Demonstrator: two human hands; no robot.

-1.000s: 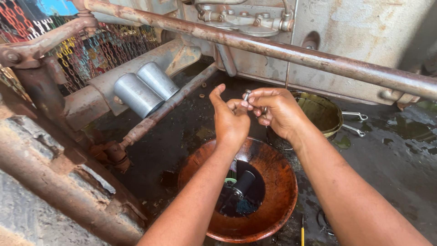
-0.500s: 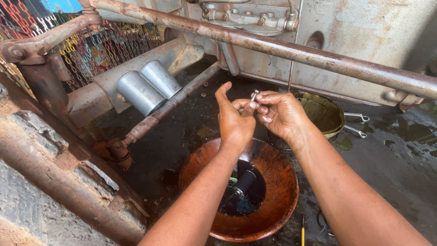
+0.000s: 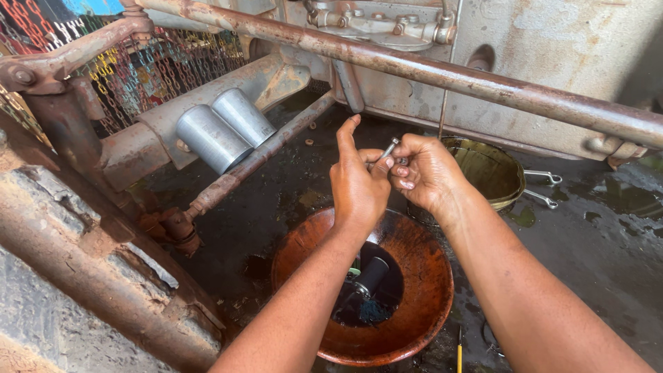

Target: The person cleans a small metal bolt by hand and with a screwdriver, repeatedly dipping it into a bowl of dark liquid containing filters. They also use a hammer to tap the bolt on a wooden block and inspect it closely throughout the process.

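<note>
Both my hands meet above a rusty orange bowl (image 3: pixel 421 304) that holds dark oily liquid and a black cylindrical part (image 3: pixel 371 276). My right hand (image 3: pixel 427 173) pinches a small metal bolt (image 3: pixel 389 148) at its lower end. My left hand (image 3: pixel 359 183) touches the same bolt with thumb and fingers, its index finger pointing up. The bolt's shiny tip sticks up between the two hands.
A rusty pipe (image 3: pixel 483 86) crosses overhead in front of a grey machine body. Two grey metal cylinders (image 3: pixel 221 128) lie at the left on a rusty frame. A green bucket (image 3: pixel 494 173) and wrenches (image 3: pixel 542 186) sit at the right on wet, oily ground.
Both hands have kept together over the bowl, shifting slightly while turning the bolt between the fingers. The view has moved a little.
</note>
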